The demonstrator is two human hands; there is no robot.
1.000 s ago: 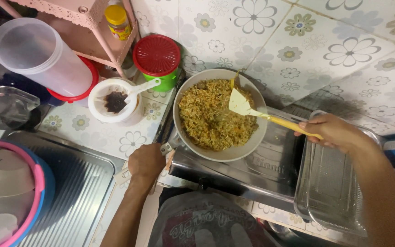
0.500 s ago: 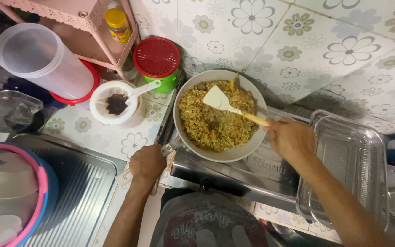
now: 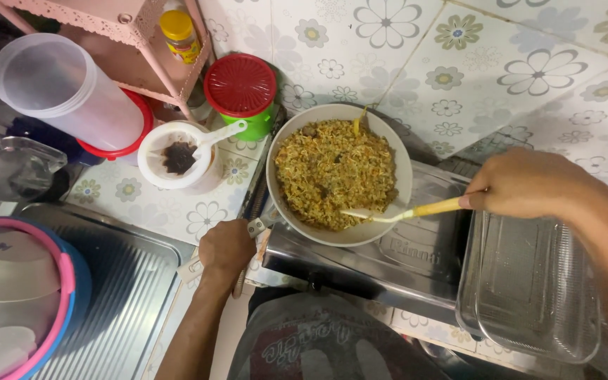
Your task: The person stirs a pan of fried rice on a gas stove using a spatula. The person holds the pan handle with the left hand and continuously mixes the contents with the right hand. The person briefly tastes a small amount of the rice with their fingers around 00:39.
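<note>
On the metal stove (image 3: 402, 260), the left hand (image 3: 226, 248) closes its grip on the handle of a pale pan (image 3: 283, 148) of fried noodles (image 3: 332, 172) while the right hand (image 3: 529, 184) holds a yellow-handled spatula (image 3: 395, 212) with its blade in the noodles, a clear glass dish (image 3: 529, 295) just beside it.

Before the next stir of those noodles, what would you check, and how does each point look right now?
1. Left hand grips the pan handle: ok.
2. Right hand holds the spatula by its yellow handle: ok.
3. Spatula blade is in the noodles: ok.
4. Pan sits squarely on the stove: ok.
5. Noodles are all inside the rim: ok.
6. Burner flame: cannot tell.
</note>
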